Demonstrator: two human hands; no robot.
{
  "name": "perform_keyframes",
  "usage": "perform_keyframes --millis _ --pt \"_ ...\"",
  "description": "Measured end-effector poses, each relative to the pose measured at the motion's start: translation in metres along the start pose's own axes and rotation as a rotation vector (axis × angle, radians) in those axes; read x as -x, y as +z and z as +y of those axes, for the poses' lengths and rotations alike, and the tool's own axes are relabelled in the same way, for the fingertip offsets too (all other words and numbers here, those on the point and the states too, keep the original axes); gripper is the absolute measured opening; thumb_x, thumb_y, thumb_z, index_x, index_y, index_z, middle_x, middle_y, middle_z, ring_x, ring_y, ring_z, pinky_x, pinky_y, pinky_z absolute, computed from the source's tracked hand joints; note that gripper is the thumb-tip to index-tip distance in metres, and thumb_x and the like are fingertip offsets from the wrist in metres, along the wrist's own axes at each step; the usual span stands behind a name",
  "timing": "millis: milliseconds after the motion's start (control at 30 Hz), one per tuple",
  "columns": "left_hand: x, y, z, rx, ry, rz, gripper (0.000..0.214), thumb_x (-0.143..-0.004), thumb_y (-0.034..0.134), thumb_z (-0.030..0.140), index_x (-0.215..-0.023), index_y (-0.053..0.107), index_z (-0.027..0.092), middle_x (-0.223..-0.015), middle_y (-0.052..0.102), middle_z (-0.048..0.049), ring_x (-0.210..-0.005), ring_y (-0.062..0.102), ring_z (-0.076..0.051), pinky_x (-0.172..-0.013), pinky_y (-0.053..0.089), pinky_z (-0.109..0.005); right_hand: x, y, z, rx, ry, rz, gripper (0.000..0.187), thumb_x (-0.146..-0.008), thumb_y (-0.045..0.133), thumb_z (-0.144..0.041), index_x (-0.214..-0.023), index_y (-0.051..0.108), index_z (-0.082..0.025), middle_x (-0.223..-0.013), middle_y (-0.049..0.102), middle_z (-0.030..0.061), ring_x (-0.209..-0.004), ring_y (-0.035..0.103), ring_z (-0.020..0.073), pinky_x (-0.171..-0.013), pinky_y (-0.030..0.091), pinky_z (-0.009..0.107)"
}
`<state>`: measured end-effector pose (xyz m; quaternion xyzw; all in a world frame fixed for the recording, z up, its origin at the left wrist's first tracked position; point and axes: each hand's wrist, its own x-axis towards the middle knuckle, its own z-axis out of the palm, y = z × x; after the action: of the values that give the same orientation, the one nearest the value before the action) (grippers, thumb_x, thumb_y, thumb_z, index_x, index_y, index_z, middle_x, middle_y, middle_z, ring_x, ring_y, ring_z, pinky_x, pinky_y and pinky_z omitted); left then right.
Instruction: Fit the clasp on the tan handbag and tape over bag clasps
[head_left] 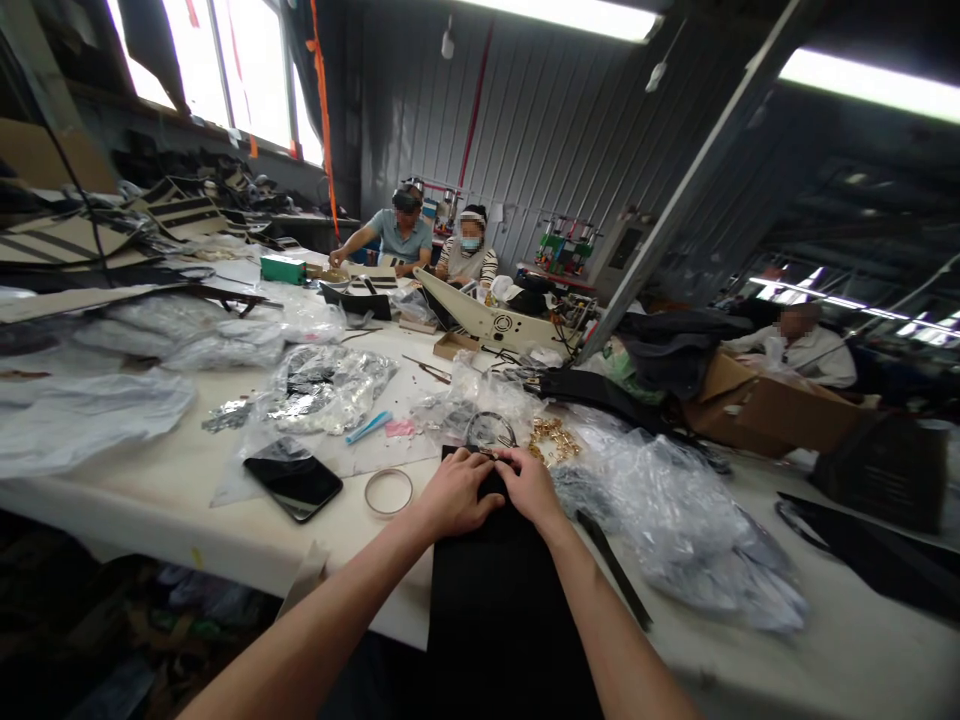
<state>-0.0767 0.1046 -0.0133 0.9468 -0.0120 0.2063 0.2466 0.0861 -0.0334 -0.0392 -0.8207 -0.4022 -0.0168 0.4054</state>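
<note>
A long black panel (499, 600) of leather-like material lies over the table's front edge, towards my body. My left hand (459, 492) rests on its far end, fingers curled over the edge and thumb bent inward. My right hand (531, 487) sits close beside it, fingertips pinched at a small shiny metal fitting (487, 453) on that edge. Fingers partly cover the fitting. Just behind is a looped clear-and-dark strip (491, 428). Gold-coloured metal hardware (553, 440) is heaped to the right of my hands.
On the left lie a tape roll (388, 492), a black phone (294, 480), a blue tool (367, 428) and a plastic bag of silvery pieces (322, 385). Crumpled clear plastic (690, 520) and a dark strip (615, 570) lie right. Two people sit across the table; another is far right.
</note>
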Motion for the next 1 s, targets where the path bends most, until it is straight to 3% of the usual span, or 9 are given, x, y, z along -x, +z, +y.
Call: perform_keyframes --millis 233,533,700,867,1000 --pt "0.001 0.003 -0.001 -0.007 -0.008 0.023 0.045 -0.103 0.072 0.048 -0.137 0.07 0.02 -0.137 0.071 -0.0129 -0.123 0.059 -0.037 -0.11 0.048 -0.051 -0.011 0.003 -0.002 0.039 0.061 -0.026 0.03 -0.103 0.059 -0.031 -0.117 0.084 -0.028 -0.122 0.083 0.0051 -0.114 0.076 0.0285 -0.106 0.059 0.044" --pt "0.001 0.003 -0.002 0.0 0.001 0.016 0.05 -0.104 0.071 0.05 -0.144 0.068 0.02 -0.141 0.07 -0.0128 -0.126 0.058 -0.037 -0.113 0.047 -0.052 -0.02 -0.001 -0.017 0.131 0.13 -0.053 0.023 -0.101 0.063 -0.025 -0.103 0.086 -0.028 -0.108 0.085 0.0059 -0.104 0.077 0.0302 -0.096 0.057 0.041" --pt "0.001 0.007 -0.003 -0.009 0.002 0.034 0.05 -0.104 0.072 0.048 -0.144 0.067 0.02 -0.142 0.07 -0.0121 -0.126 0.058 -0.036 -0.113 0.046 -0.051 -0.016 -0.001 -0.021 0.144 0.116 -0.053 0.025 -0.102 0.06 -0.025 -0.101 0.085 -0.026 -0.11 0.082 0.0077 -0.105 0.075 0.0294 -0.098 0.055 0.04" --pt "0.002 0.007 -0.002 -0.022 0.01 0.037 0.048 -0.105 0.07 0.048 -0.144 0.067 0.02 -0.143 0.07 -0.0129 -0.127 0.059 -0.036 -0.113 0.047 -0.052 -0.01 -0.004 -0.028 0.056 0.102 -0.016 0.032 -0.104 0.055 -0.03 -0.12 0.082 -0.023 -0.12 0.081 0.0096 -0.113 0.075 0.0276 -0.105 0.056 0.039" --pt "0.005 0.005 -0.001 -0.005 -0.004 0.034 0.05 -0.108 0.067 0.049 -0.147 0.067 0.017 -0.147 0.069 -0.013 -0.13 0.058 -0.037 -0.116 0.048 -0.054 0.027 -0.034 -0.03 0.04 0.066 0.053 0.046 -0.104 0.055 -0.043 -0.139 0.074 -0.02 -0.125 0.078 0.0125 -0.112 0.075 0.0289 -0.104 0.059 0.042"
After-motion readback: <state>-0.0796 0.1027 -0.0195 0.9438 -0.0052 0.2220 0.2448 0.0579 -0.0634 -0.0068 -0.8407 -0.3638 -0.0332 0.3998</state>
